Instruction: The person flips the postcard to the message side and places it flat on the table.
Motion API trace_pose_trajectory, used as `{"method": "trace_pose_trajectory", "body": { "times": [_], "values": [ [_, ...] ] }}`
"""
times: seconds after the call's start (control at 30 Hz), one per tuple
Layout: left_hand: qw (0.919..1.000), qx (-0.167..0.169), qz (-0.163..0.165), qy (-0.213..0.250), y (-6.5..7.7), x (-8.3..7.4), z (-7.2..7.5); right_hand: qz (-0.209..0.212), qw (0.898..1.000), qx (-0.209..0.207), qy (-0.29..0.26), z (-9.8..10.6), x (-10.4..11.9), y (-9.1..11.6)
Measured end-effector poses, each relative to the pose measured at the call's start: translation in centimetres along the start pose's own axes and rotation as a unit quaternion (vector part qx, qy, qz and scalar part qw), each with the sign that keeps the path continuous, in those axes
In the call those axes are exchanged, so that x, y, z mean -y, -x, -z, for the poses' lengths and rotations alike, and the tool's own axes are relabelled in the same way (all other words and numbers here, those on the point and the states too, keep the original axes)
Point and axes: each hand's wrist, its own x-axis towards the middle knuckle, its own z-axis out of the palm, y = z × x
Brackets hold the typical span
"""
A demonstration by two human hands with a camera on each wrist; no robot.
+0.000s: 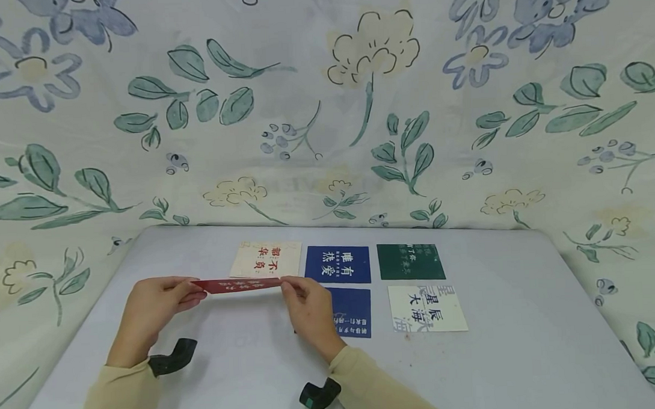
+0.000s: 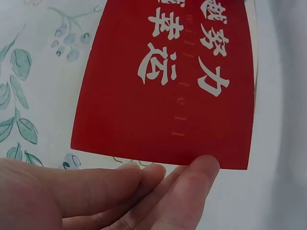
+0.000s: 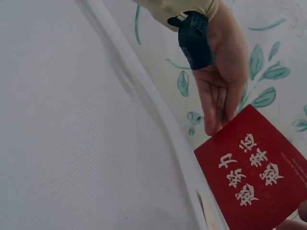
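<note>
A red card with white Chinese characters is held up above the white table, tilted so the head view sees it nearly edge-on. My left hand pinches its left edge; in the left wrist view the thumb lies on the card's printed face. The right hand pinches the opposite edge between thumb and fingers. Just behind the red card lies a cream card with red characters. A blue card lies beside the right hand, partly hidden by it.
Another blue card, a dark green card and a white card with blue characters lie on the white table. Behind the table hangs a floral cloth. Each wrist carries a black camera mount.
</note>
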Motion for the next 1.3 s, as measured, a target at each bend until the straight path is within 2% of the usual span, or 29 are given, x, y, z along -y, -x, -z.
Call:
{"method": "trace_pose_trajectory", "body": {
  "times": [0.27, 0.43, 0.67, 0.93, 1.3],
  "values": [
    [0.9987, 0.01, -0.021, 0.045, 0.1, 0.0, 0.4, -0.007, 1.0, -0.004, -0.01, -0.1, 0.0, -0.2],
    [0.9991, 0.013, -0.015, 0.037, 0.1, 0.0, 0.5, -0.032, 0.999, 0.007, -0.029, 0.0, 0.0, -0.3],
    [0.9992, 0.004, 0.039, -0.009, 0.0, 0.1, 0.3, -0.048, 0.998, 0.019, -0.041, 0.0, -0.1, -0.3],
    [0.9981, -0.004, 0.025, -0.057, -0.1, 0.5, 0.1, -0.06, 0.997, 0.023, -0.032, 0.0, -0.2, -0.3],
    [0.9904, -0.023, 0.029, -0.133, 0.1, 0.0, -1.0, -0.071, 0.997, 0.027, -0.01, 0.0, -0.3, -0.3]
  ]
}}
